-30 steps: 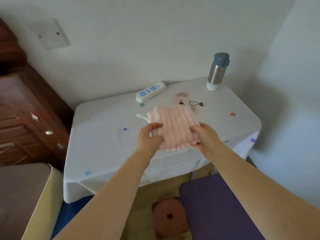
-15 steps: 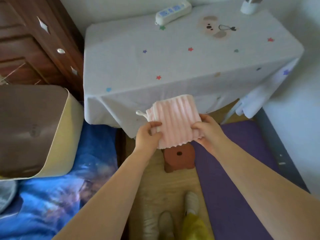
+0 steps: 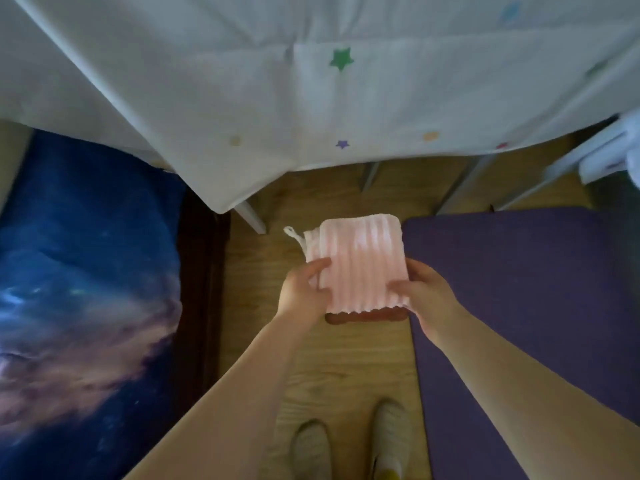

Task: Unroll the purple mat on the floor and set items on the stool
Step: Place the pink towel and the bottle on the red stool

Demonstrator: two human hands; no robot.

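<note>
Head view, only one available. One folded pink ribbed cloth (image 3: 362,266) is held at frame centre, pinched on its lower left edge by the left hand (image 3: 303,294) and on its lower right edge by the right hand (image 3: 427,299); both hands are closed on the cloth, thumbs on top. A small white loop (image 3: 292,235) is seen at the cloth's upper left corner.

One reddish stool (image 3: 365,317) is almost fully covered by the cloth; only a thin strip is visible just under the cloth's lower edge. Whether the cloth is touching the stool cannot be told.

One purple mat (image 3: 519,323) is laid flat on the wooden floor (image 3: 346,372), filling the right side of the frame; the unrolling is judged done. Its left edge is just beside the stool.

Across the top of the frame, one white tablecloth (image 3: 311,98) with coloured stars is hung over table legs. One blue galaxy-print fabric (image 3: 86,289) is seen at left. Two shoes (image 3: 349,445) are seen at the bottom centre.

Risks, as judged:
- Stool top is hidden by the cloth, so placement is done blind; an off-centre drop is likely to leave the cloth hanging and sliding off.
- Fold could open if one hand is released first.
- Stool looks small and close to the feet; it could be knocked.
- Motion blur is present, so edges are uncertain.
</note>
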